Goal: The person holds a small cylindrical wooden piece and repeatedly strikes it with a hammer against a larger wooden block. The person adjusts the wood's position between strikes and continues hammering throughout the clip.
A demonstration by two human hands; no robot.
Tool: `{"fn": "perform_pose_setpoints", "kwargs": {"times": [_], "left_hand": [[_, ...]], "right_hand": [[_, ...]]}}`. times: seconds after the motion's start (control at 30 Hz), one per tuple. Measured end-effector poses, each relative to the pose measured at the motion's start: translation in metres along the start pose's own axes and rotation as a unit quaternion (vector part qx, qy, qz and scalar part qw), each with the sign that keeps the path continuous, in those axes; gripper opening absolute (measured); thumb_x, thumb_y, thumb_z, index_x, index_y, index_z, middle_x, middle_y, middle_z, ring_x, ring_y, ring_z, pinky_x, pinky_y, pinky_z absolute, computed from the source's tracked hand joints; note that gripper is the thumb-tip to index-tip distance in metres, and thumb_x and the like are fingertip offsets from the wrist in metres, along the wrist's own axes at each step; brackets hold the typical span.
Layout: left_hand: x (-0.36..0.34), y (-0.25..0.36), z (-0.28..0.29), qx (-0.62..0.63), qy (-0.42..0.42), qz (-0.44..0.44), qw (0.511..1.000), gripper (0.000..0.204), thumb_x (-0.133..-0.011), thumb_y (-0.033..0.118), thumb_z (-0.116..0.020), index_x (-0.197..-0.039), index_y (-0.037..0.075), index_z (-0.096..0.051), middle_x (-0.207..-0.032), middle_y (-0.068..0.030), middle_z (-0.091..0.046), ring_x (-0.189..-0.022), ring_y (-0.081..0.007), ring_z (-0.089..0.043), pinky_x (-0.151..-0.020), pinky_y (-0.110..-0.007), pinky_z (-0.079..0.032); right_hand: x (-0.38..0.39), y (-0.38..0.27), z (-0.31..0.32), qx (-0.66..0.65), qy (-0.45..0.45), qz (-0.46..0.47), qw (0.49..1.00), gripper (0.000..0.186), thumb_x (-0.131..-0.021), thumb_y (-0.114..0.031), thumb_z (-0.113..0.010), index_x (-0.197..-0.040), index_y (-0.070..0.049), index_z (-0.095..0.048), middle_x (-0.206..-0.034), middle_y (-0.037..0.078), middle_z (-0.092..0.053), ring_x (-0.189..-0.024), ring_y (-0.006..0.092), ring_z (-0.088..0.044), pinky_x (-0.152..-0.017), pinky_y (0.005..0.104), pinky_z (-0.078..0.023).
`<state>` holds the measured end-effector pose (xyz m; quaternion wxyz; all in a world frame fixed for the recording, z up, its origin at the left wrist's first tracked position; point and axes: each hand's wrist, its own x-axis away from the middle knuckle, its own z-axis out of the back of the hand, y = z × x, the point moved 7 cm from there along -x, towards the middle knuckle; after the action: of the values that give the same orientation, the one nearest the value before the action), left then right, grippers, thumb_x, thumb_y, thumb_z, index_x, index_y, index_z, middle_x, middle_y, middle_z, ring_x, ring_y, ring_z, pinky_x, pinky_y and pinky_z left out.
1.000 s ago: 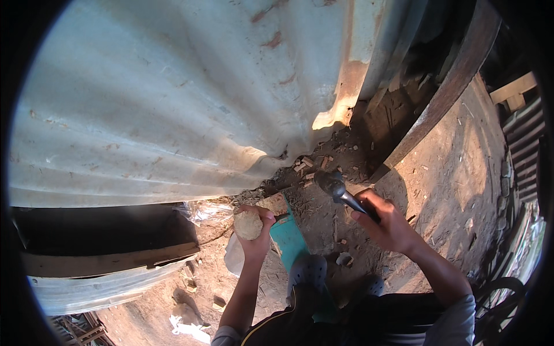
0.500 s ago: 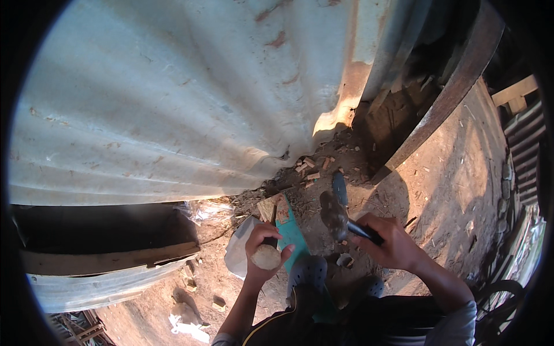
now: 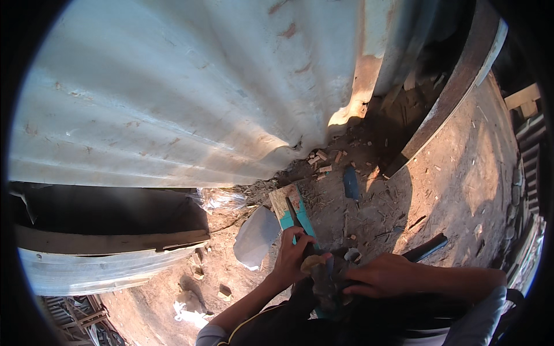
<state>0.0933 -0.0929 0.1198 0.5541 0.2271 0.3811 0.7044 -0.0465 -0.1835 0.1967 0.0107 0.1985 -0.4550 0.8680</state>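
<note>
My left hand [image 3: 291, 254] is closed around a chisel [image 3: 294, 214], whose dark blade slants down to a board [image 3: 280, 203]. Teal paint covers most of that board, while its far end is bare wood. The round pale butt of the chisel handle shows below my fingers. My right hand [image 3: 375, 277] grips a hammer; its dark head [image 3: 326, 291] is at the butt of the chisel, though I cannot tell whether they touch. The hammer's handle is mostly hidden by my fingers.
A corrugated metal sheet [image 3: 173, 104] rises ahead. A grey flat slab [image 3: 255, 237] lies left of the board. To the right are a dark blue flat piece [image 3: 351, 183] and a dark bar [image 3: 426, 248]. Wood offcuts [image 3: 324, 158] litter the dirt floor; a plank [image 3: 447, 104] stands beyond.
The hammer has come left and nearer to me, from beside the board to the chisel's butt. My left hand and the chisel have shifted right, and the view has turned slightly.
</note>
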Motion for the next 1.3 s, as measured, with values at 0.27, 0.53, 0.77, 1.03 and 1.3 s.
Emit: {"fn": "perform_pose_setpoints", "kwargs": {"times": [0.27, 0.53, 0.77, 1.03, 1.3], "left_hand": [[-0.009, 0.003, 0.006, -0.014, -0.013, -0.009, 1.000, 0.046, -0.073, 0.029, -0.079, -0.100, 0.003, -0.053, -0.106, -0.0190, -0.044, -0.097, -0.0358, -0.052, -0.076, -0.041, -0.049], [-0.016, 0.014, 0.004, -0.108, -0.019, -0.106, 0.988, 0.028, -0.079, 0.019, -0.070, -0.093, 0.004, -0.052, -0.099, -0.0141, -0.050, -0.097, -0.0350, -0.052, -0.085, -0.044, -0.044], [-0.010, -0.004, -0.032, 0.023, -0.115, -0.108, 0.987, 0.022, -0.075, 0.017, -0.071, -0.085, 0.008, -0.054, -0.089, -0.0095, -0.051, -0.091, -0.0332, -0.050, -0.088, -0.043, -0.039], [-0.011, 0.013, -0.032, 0.081, -0.122, -0.130, 0.981, 0.025, -0.067, 0.016, -0.072, -0.078, 0.010, -0.051, -0.084, -0.0082, -0.050, -0.087, -0.0303, -0.050, -0.083, -0.040, -0.038], [-0.005, 0.005, -0.048, 0.043, -0.145, -0.151, 0.977, 0.022, -0.065, 0.013, -0.067, -0.077, 0.008, -0.050, -0.083, -0.0102, -0.048, -0.087, -0.0305, -0.049, -0.082, -0.040, -0.037]], "right_hand": [[-0.011, 0.011, -0.001, 0.071, -0.105, -0.029, 0.992, 0.040, -0.096, -0.049, -0.042, -0.102, -0.011, -0.055, -0.074, 0.017, -0.064, -0.070, 0.0389, -0.064, -0.064, 0.0507, -0.051], [-0.029, 0.000, 0.025, 0.165, -0.085, 0.093, 0.978, 0.042, -0.093, -0.052, -0.045, -0.098, -0.013, -0.059, -0.071, 0.015, -0.063, -0.071, 0.0366, -0.065, -0.063, 0.0488, -0.051], [-0.007, 0.021, 0.011, 0.161, -0.091, 0.090, 0.979, 0.042, -0.093, -0.051, -0.047, -0.099, -0.012, -0.059, -0.073, 0.014, -0.064, -0.073, 0.0366, -0.065, -0.066, 0.0481, -0.051], [0.019, 0.013, -0.010, 0.123, -0.169, 0.013, 0.978, 0.045, -0.093, -0.054, -0.044, -0.095, -0.012, -0.060, -0.074, 0.014, -0.064, -0.073, 0.0355, -0.066, -0.066, 0.0474, -0.052], [0.024, -0.020, -0.019, 0.056, -0.212, 0.035, 0.975, 0.044, -0.093, -0.053, -0.043, -0.096, -0.013, -0.062, -0.077, 0.012, -0.066, -0.075, 0.0349, -0.067, -0.065, 0.0464, -0.053]]}}
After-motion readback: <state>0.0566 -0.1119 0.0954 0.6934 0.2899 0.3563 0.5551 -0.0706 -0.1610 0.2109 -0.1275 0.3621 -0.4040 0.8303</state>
